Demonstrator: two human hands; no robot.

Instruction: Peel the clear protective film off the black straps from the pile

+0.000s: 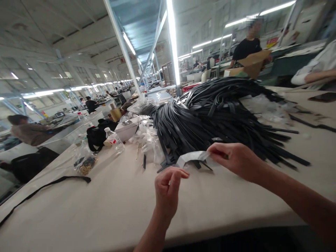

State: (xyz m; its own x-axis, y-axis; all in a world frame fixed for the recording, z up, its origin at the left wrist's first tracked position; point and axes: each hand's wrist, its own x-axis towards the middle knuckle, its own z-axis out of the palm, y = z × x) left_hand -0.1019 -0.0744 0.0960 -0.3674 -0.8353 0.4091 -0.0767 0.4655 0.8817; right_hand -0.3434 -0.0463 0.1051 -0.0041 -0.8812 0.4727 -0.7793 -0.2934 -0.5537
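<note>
A short, whitish, slightly see-through strip (193, 156) arches between my two hands above the table. My right hand (235, 159) is closed in a pinch on its right end. My left hand (169, 190) is also closed, its fingertips at the strip's lower left end; the exact grip there is partly hidden. Just behind the strip lies a big heap of long black straps (199, 115), their loose ends spreading toward the right.
Crumpled clear plastic (151, 140), a water bottle (114, 140), a black bag (101, 133) and a bag of small brass-coloured parts (85, 164) stand left of the heap. A single black strap (44, 190) trails along the left of the table (105, 213). Co-workers are beyond.
</note>
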